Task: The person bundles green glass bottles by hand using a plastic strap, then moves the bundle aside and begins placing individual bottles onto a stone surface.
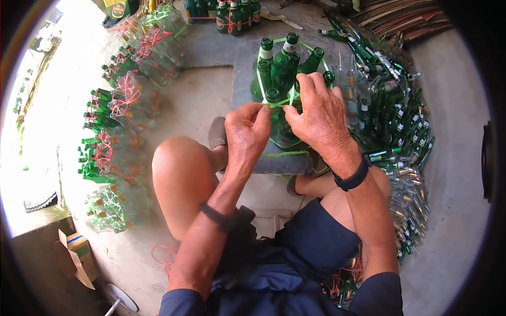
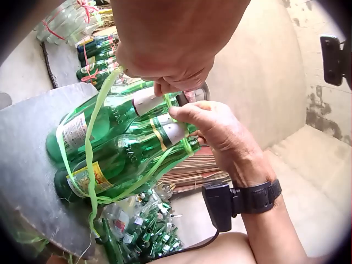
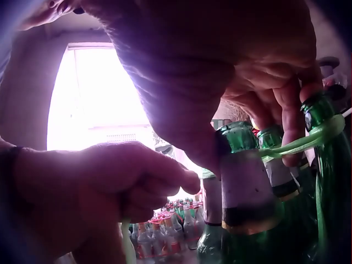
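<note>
Both hands, left hand and right hand, pinch the green strap atop the bottle cluster on the slab. Tied bundles lie left and loose bottles right, plain in the head view; the right hand itself blocks most of the right wrist view.

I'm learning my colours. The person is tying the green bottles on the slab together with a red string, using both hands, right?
Not quite: the string is light green, not red; the head view shows it, and left hand and right hand do tie the green bottles on the slab.

Bottle labels (too blurred) unreadable.
</note>
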A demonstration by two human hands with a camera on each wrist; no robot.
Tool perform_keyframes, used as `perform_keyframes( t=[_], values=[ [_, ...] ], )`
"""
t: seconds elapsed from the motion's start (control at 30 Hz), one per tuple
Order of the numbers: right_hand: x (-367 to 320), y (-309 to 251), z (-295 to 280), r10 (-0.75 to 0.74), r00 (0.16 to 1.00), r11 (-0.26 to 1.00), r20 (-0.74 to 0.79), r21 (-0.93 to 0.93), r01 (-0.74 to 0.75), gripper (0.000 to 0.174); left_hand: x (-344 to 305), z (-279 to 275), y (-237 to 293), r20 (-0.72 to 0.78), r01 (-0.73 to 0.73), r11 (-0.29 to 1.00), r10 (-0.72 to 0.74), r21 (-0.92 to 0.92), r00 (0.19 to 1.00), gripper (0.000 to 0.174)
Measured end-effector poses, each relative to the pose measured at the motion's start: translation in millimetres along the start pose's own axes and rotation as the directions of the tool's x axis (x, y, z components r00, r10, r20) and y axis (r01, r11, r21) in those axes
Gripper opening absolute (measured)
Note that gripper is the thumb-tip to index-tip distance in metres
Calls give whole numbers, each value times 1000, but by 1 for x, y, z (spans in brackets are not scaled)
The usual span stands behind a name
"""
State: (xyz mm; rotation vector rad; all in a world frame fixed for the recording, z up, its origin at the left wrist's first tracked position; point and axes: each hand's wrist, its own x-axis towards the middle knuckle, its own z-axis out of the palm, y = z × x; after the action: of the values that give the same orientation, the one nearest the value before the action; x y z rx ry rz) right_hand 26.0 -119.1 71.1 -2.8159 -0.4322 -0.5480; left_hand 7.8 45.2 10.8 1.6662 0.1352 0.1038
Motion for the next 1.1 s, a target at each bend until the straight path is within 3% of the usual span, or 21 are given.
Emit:
perform_keyframes(
  t=[0.2,0.27,0.4,0.47,0.5,0.57,0.7,0.77,0.83,0.97,1.1],
  values=[
    [-1,2,1,6,1000,999,-31,37,-5,39,5,-8,11,65,-116,973,105,201,992,16],
    [-2,3,0,68,995,996,77,51,-72,60,5,-10,18,74,-150,955,135,254,988,14],
    [-3,6,5,64,997,995,44,68,-66,59,13,-17,31,154,-265,888,222,377,963,14],
    [-2,3,6,25,997,996,-76,93,-18,31,17,-21,43,244,-313,825,219,471,945,14],
    [-2,3,7,36,996,995,-83,95,-28,31,20,-22,49,255,-321,820,222,474,941,14],
    [-2,3,8,43,996,992,-83,121,-33,30,26,-24,59,388,-472,663,284,581,877,13],
    [-2,3,9,57,994,990,-91,134,-44,30,47,-23,73,542,-623,541,327,564,774,9],
    [-2,5,9,75,996,994,45,72,-78,50,55,-20,78,590,-665,503,327,552,738,9],
    [-2,6,10,70,997,994,15,87,-71,48,67,-17,82,655,-715,443,311,541,688,11],
    [-3,4,10,70,998,991,2,115,-69,45,84,-11,88,694,-745,388,291,543,658,11],
    [-3,3,9,66,998,990,-25,128,-62,43,103,-6,85,685,-690,471,219,549,695,12]
  ],
)
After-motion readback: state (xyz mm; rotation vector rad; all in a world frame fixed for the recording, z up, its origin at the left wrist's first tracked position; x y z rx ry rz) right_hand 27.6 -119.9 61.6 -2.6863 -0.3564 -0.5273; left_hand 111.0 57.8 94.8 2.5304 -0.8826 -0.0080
